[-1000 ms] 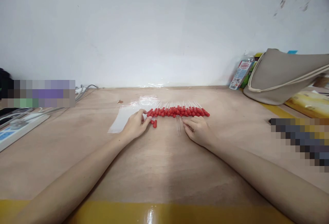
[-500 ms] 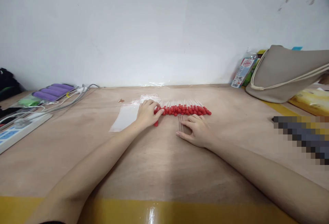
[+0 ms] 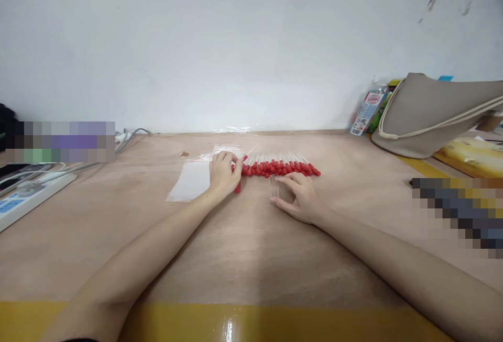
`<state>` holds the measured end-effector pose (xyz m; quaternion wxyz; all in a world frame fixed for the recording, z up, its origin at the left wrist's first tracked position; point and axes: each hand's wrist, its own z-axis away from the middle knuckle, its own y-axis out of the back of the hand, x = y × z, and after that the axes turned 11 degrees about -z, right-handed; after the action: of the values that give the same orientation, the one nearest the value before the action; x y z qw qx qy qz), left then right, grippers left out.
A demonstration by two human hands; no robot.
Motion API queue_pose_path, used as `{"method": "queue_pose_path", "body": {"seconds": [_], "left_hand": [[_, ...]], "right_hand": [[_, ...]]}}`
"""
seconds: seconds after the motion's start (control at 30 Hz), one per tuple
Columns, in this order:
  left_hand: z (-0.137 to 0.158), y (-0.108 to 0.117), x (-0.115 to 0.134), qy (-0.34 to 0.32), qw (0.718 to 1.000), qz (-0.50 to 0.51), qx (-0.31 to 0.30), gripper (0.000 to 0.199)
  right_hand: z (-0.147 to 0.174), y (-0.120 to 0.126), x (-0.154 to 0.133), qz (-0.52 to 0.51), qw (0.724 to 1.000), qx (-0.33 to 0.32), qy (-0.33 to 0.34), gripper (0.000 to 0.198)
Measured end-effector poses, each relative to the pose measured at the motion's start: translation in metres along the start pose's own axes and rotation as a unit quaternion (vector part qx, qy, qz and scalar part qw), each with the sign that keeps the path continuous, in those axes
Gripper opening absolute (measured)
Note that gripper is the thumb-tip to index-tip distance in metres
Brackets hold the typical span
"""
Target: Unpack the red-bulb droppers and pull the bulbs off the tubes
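A row of thin white sticks with red heads (image 3: 275, 168) lies across the middle of the table, red ends toward me. My left hand (image 3: 225, 173) is at the row's left end, its fingers curled in around a few red-headed sticks; one stick slants up beside the fingertips. Red also shows below that hand. Just in front of the row, my right hand (image 3: 301, 198) has thumb and fingers bent around a small clear object (image 3: 274, 187) with upright lines. Whether it is one container or several thin tubes I cannot tell. White sheets or clear bags (image 3: 189, 182) lie left of my left hand.
A power strip (image 3: 37, 198) with cables is at the left. At the right stand a grey bag (image 3: 428, 117), a carton (image 3: 368, 114) and a yellow package (image 3: 469, 154). A wall (image 3: 251, 48) closes off the table's back; yellow tape (image 3: 188, 321) runs along its front edge.
My left fingers have drawn together, and a red-headed stick now slants up beside them. My right hand has barely moved and stays at the clear object. The view has shifted slightly.
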<state>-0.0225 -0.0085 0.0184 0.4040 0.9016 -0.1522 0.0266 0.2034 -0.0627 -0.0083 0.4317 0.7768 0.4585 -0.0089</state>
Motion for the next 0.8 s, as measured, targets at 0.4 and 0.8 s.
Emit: {"method": "queue_pose_path", "body": {"seconds": [0.4,0.8], "left_hand": [[0.058,0.032,0.003,-0.203,0.971,0.116,-0.053,0.01],[0.052,0.032,0.017,-0.283,0.951,0.096,-0.084,0.029]], "right_hand": [[0.001,0.001,0.011,-0.013,0.991,0.015,0.136,0.037],[0.003,0.001,0.003,-0.014,0.985,-0.034,0.169,0.017]]}}
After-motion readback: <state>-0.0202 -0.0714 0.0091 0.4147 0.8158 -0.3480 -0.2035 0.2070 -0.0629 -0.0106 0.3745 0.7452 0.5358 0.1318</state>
